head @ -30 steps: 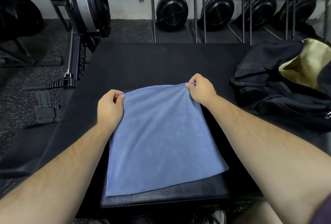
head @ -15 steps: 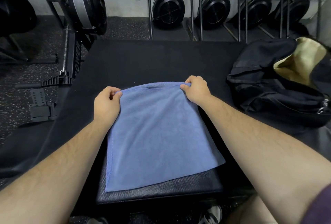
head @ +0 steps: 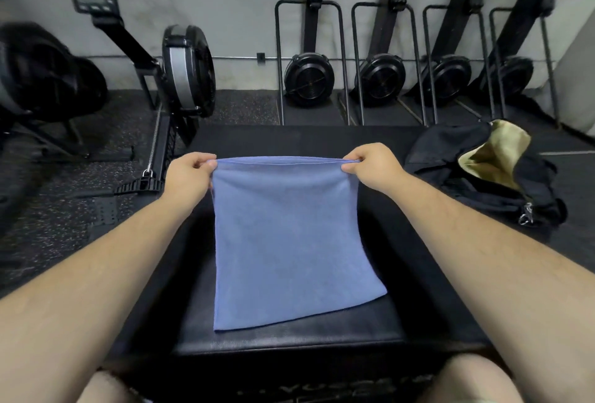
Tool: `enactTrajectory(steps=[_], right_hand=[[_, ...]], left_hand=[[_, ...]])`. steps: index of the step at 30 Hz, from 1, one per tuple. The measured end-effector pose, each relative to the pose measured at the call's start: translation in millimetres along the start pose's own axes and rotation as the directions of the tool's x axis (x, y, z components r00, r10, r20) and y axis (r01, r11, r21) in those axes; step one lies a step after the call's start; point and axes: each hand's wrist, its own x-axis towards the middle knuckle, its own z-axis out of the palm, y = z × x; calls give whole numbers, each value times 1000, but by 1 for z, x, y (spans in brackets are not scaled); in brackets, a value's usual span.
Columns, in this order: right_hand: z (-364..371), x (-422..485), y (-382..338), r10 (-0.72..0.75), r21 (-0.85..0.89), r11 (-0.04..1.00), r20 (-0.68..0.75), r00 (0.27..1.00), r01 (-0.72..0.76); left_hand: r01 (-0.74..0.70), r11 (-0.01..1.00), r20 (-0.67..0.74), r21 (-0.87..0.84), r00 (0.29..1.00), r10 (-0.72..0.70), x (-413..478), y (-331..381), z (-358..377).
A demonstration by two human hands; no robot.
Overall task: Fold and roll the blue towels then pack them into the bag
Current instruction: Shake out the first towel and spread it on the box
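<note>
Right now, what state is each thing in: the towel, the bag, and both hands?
Blue towel: folded, far edge lifted and pulled taut, near edge lying on the black pad.
Bag: on the pad to the right, open, tan lining showing, no towel visible inside.
Left hand: pinches the towel's far left corner.
Right hand: pinches the far right corner.
</note>
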Motion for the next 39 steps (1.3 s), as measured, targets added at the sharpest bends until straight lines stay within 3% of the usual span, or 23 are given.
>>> enactTrajectory(steps=[10,19,25,30,36,39], right_hand=[[-68,-35,-60,-75,38,996,-106,991,80],[-114,-68,-120,-223,-68,975,-264,939,212],[-140,-81,-143,-279,-121,959,-268,922,255],[-146,-84,-155,-305,-113,952,-297,905,284],[-125,-58,-134,-163,22,984,-293,942,177],[-102,-42,-124,-48,192,977,-232,972,94]], left_hand=[[-59,998,-7,-23,998,59,-32,89,-56],[-115,981,-141,-154,986,93,-53,157,-92],[-232,960,-284,-158,942,181,-55,199,-117],[-209,953,-225,-219,961,159,-43,199,-119],[-60,972,-150,-226,988,26,-22,173,-94],[-11,969,-104,-247,994,-15,-8,154,-79]])
